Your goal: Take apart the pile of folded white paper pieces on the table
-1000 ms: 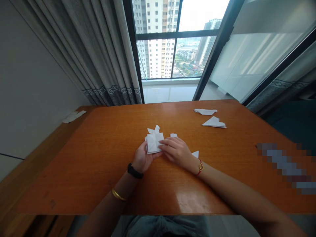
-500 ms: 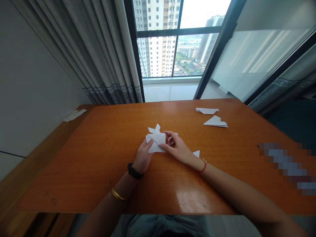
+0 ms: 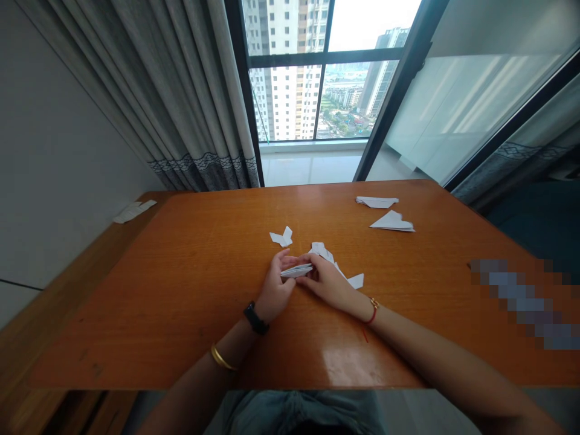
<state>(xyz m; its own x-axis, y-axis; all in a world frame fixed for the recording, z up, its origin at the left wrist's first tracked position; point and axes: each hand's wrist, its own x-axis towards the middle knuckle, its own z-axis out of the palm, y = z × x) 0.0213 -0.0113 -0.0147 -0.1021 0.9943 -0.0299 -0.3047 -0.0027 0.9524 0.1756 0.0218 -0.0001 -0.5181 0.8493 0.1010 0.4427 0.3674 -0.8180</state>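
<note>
Between my two hands is a folded white paper [image 3: 295,271], tipped so that its layered edge faces me. My left hand [image 3: 275,287] grips its left end, fingers behind and thumb in front. At the right end, my right hand [image 3: 327,281] pinches the same paper between thumb and fingers. Just beyond my hands a small folded paper with two pointed flaps [image 3: 283,237] lies on the table. Another folded white paper [image 3: 322,250] lies behind my right hand, partly covered by it, and a white paper tip [image 3: 356,281] shows beside my right wrist.
Two folded papers, one long and flat [image 3: 377,202] and one shaped like a paper plane [image 3: 392,222], lie at the back right of the wooden table [image 3: 181,290]. A white paper strip [image 3: 135,211] is at the far left. A blurred-out patch [image 3: 521,302] covers something at the right.
The folded paper has turned from facing me flat to edge-on and sits slightly lower. My left hand has rotated around its end. The paper behind my right hand shows more.
</note>
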